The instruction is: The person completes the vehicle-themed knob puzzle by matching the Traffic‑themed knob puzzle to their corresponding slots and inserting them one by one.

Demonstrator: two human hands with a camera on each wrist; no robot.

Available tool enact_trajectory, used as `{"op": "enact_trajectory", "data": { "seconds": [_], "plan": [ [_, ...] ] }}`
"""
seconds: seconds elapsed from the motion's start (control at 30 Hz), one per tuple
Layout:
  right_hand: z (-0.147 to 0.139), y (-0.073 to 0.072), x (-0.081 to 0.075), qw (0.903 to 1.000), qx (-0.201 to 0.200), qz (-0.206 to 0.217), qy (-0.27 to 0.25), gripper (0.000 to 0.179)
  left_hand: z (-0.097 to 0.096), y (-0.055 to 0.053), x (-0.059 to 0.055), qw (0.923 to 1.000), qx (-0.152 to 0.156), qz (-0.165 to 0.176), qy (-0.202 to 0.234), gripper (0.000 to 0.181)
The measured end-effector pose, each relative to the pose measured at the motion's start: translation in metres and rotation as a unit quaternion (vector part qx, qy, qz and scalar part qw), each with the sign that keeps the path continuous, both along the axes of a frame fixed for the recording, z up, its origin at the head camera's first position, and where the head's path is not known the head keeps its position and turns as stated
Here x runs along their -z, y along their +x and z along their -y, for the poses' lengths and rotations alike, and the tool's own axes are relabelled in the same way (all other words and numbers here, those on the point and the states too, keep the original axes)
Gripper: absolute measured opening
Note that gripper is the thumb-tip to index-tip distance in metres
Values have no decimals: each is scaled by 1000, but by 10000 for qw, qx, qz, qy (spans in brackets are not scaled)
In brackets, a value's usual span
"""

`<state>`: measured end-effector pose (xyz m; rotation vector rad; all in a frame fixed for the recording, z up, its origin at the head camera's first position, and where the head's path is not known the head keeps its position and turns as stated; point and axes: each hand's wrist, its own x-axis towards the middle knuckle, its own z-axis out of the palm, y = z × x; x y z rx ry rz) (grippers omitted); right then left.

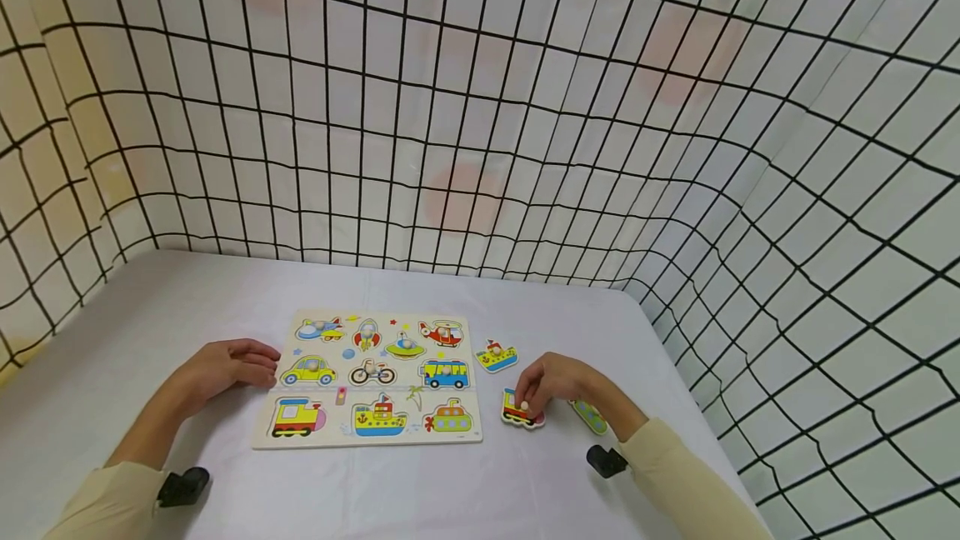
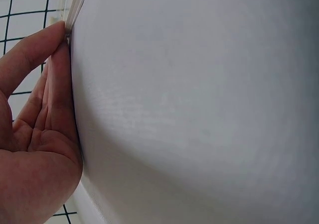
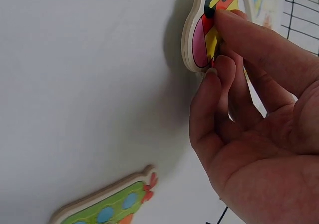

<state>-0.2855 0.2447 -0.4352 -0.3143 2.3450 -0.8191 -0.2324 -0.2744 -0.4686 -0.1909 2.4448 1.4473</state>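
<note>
A wooden puzzle board (image 1: 337, 443) with colourful vehicle pictures lies on the white table. My left hand (image 1: 228, 369) rests at its left side, fingertips touching the edge; in the left wrist view the hand (image 2: 37, 119) has its thumb and forefinger against that edge. To the right of the board, my right hand (image 1: 555, 380) pinches the train piece (image 1: 516, 415) near its round knob. The right wrist view shows the train piece (image 3: 199, 40) tilted, partly hidden behind the right hand's fingers (image 3: 207, 102).
A boat piece (image 1: 497, 356) lies just right of the board. Beneath the right forearm is a green submarine piece (image 1: 588, 417), also visible in the right wrist view as a submarine piece (image 3: 107, 204). Black grid netting (image 1: 465, 148) stands around the table (image 1: 375, 490).
</note>
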Motion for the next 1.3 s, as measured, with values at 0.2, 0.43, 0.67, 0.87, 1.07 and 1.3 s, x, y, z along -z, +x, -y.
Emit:
{"op": "enact_trajectory", "data": {
  "seconds": [0.2, 0.43, 0.67, 0.87, 1.07, 1.3],
  "plan": [
    [11, -4, -8, 9998, 33, 91, -193, 13, 0, 0, 0, 10000, 6, -32, 1, 55],
    [37, -10, -17, 9993, -173, 15, -329, 12, 0, 1, 0, 10000, -21, -24, 58, 53],
    [74, -16, -25, 9987, -348, -75, -370, 11, -1, 1, 0, 9999, -78, 11, 71, 54],
    [107, -16, -28, 9978, -513, -103, -396, 12, -2, 1, 0, 10000, -64, -24, 46, 54],
    [138, -15, -28, 9968, -674, -193, -377, 12, -2, 1, 1, 10000, -61, -55, 24, 53],
    [172, -11, -28, 9957, -785, -181, -455, 12, -2, 2, 1, 9999, -106, -24, 66, 54]
  ]
}}
